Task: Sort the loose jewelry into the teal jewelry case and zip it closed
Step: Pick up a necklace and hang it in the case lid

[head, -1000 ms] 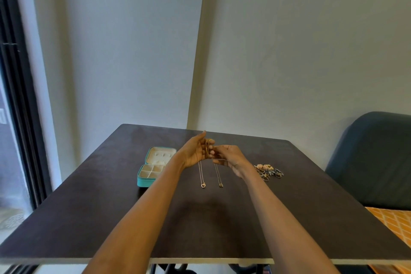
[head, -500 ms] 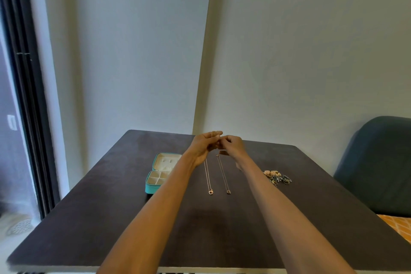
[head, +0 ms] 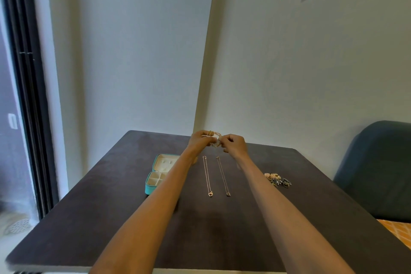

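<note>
Both hands, the left hand and right hand, pinch small gold jewelry between curled fingers. Pull slowly and gently. Then drop each piece in the teal case.

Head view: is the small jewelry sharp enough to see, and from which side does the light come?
Head view: daylight enters from the window on the left; the two necklaces read clearly, the earring pile is too small for detail, the piece between both hands is indistinct.
</note>
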A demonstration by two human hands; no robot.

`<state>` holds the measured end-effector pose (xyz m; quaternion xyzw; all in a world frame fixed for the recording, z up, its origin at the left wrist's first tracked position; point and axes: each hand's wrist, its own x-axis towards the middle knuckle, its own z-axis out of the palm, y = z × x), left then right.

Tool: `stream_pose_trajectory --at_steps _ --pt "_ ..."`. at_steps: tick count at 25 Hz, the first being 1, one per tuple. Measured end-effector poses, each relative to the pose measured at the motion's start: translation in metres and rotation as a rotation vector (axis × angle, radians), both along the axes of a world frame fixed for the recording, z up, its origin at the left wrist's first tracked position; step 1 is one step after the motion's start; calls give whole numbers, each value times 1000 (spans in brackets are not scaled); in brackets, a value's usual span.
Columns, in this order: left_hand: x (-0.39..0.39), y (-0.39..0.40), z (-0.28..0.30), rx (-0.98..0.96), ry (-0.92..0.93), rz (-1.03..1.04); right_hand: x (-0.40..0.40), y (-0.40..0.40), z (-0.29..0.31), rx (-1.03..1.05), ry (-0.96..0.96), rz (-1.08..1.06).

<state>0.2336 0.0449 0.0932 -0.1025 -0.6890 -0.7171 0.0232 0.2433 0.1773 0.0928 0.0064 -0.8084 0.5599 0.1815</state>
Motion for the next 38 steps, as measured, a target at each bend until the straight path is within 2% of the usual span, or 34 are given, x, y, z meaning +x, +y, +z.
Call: stream_pose_trajectory --at_steps 4,7,10,14,20,24,27,29,32,34,36,38 --pt "-3 -8 -14 37 -177 -106 2 -3 12 -232 -107 68" --pt "-6 -12 -23 63 -192 -140 0 -8 15 -338 -190 113" --pt "-7 -22 -25 142 -202 -207 -2 -13 13 -408 -194 177" --pt "-8 -43 -30 294 -239 -276 -5 -28 13 -465 -193 293" --pt "-14 -82 -35 391 -268 -198 -17 -73 9 -534 -197 417" --pt "-25 -108 -46 369 -247 -129 -26 -91 4 -377 -181 513" --pt "-33 -130 -54 244 -207 -33 -33 -93 -1 -93 -202 531" --pt "-40 -143 -61 36 -149 134 -37 -96 -8 120 -202 531" --pt "-56 -155 -73 -310 -105 375 -45 -101 -20 231 -186 512" --pt "-61 -155 -82 -440 -204 343 -47 -104 -26 266 -198 518" --pt "-61 -153 -91 -498 -304 273 -48 -108 -32 300 -207 536" --pt "-59 -152 -96 -531 -326 270 -48 -112 -36 333 -214 552"
